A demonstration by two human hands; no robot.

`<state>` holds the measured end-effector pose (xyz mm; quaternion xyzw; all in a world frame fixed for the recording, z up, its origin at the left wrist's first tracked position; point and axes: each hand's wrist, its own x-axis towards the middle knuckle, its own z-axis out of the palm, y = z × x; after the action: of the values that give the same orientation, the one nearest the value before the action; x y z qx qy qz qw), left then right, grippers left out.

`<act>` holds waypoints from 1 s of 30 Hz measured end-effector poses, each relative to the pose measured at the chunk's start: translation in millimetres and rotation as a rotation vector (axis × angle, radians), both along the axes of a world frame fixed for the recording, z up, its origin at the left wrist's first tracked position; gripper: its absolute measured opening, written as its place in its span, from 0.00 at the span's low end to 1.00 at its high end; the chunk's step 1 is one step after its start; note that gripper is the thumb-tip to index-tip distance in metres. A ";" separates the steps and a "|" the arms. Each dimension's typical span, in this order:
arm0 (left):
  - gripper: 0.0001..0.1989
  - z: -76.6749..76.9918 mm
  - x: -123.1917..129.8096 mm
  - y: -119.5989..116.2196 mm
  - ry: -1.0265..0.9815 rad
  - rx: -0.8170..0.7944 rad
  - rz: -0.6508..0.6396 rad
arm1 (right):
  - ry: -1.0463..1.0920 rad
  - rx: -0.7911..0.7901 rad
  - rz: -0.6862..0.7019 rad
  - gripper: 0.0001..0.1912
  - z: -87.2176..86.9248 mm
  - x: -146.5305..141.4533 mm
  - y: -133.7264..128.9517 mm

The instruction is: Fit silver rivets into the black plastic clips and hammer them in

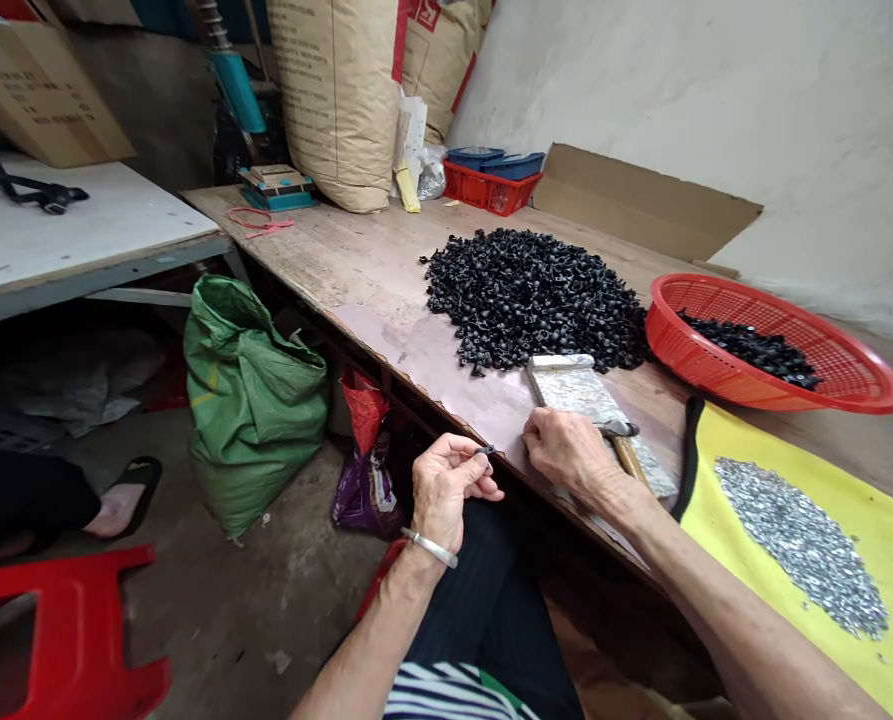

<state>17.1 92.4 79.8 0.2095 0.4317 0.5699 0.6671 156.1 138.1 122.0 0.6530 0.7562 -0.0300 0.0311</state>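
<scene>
Head cam here: my left hand (446,483) is pinching a tiny black plastic piece (485,451) between thumb and finger, right at the bench edge (326,262). My right hand (566,450) sits curled beside a small hammer (617,429), can't tell if it's gripping. Big pile of black pieces (536,300) just ahead.

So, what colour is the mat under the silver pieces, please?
The mat is yellow with a black edge, best seen in the head view.

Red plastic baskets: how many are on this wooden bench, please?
2: a round red mesh basket at right, holding black parts, and a rectangular red crate at the back, holding blue trays.
</scene>
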 end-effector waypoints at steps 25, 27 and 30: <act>0.05 27.2 21.1 -34.3 0.132 0.137 -0.028 | 1.231 0.156 -0.113 0.05 -0.5 2.5 -81.0; 0.05 27.0 21.3 -35.6 0.146 0.141 -0.039 | 1.254 0.139 -0.119 0.05 -2.1 4.0 -82.4; 0.04 27.0 22.3 -37.6 0.164 0.154 -0.060 | 1.259 0.142 -0.133 0.05 -3.4 6.1 -85.3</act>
<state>39.4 54.8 106.8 0.3188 0.4333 0.5621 0.6282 162.2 52.9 118.6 0.5561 0.5875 -0.3598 -0.4648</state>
